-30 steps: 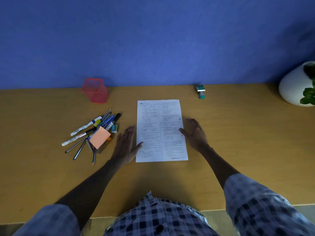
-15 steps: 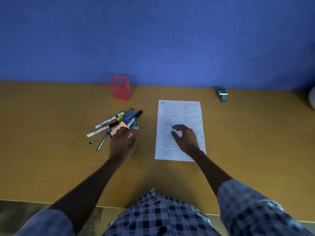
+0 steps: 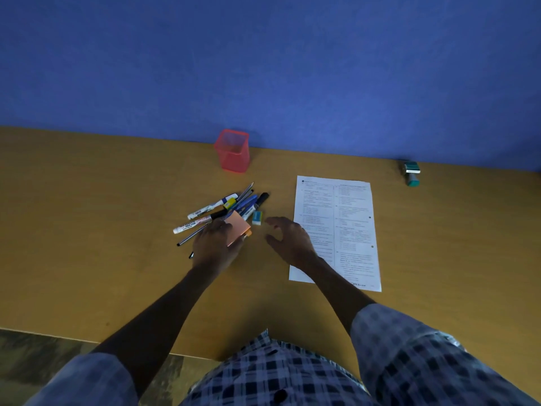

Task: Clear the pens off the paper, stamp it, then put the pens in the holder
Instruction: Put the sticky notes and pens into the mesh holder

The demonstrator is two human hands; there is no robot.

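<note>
Both hands are shifting away from the printed paper (image 3: 335,230) toward the pile of pens and markers (image 3: 225,209) lying to the left of it. The left hand (image 3: 215,247), which a second ago was resting flat beside the sheet, is now lying over the near end of the pile with fingers touching the orange sticky-note pad (image 3: 237,231); whether it is gripping anything I cannot tell. The right hand (image 3: 288,238) is leaving the page, fingers spread and loosely curved, holding nothing. The paper is already lying free of pens, yet the stamp (image 3: 412,172) is sitting untouched far to its right, so gathering seems to be starting before stamping. The pens' long axes are running diagonally, far ends pointing up-right toward the red mesh holder (image 3: 232,150) just beyond the pile.
</note>
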